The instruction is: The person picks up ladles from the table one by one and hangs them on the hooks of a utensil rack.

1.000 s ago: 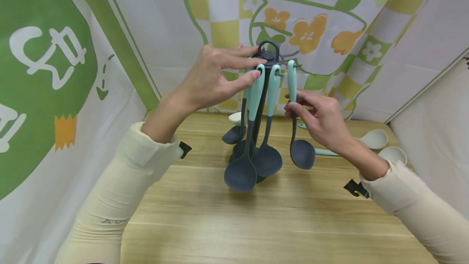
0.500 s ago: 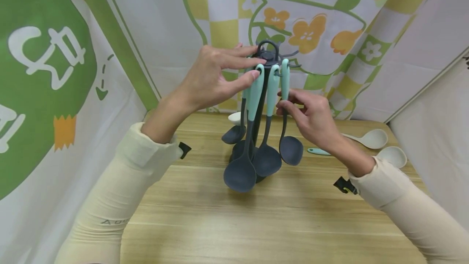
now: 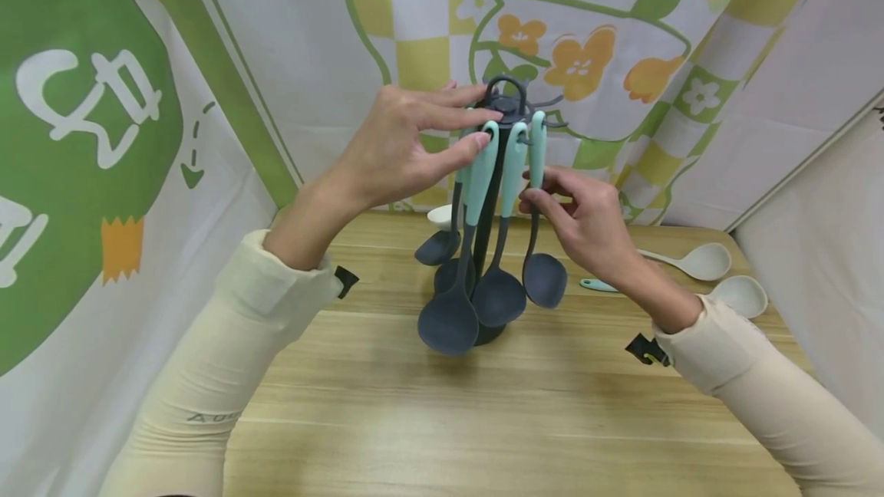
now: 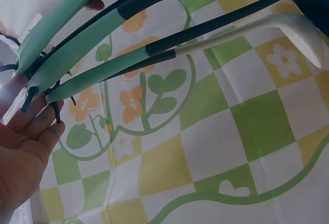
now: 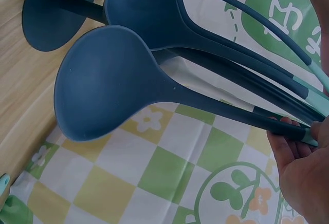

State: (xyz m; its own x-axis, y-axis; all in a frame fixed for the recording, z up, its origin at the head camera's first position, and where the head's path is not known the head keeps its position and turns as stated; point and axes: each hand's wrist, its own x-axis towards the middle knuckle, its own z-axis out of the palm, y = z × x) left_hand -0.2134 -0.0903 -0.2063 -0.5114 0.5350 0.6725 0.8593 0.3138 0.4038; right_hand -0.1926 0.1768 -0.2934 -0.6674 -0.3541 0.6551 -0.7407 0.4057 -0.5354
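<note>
Okay, so the right hand (image 3: 594, 217) pinches a ladle (image 3: 544, 282) beside the rack (image 3: 506, 104) — and the left hand (image 3: 397, 148), spread out, touches the rack's top.

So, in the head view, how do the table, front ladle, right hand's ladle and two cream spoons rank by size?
Largest to smallest:
1. Wooden table
2. Front ladle
3. Ladle in the right hand
4. Two cream spoons, too alike to rank, both partly hidden
</note>
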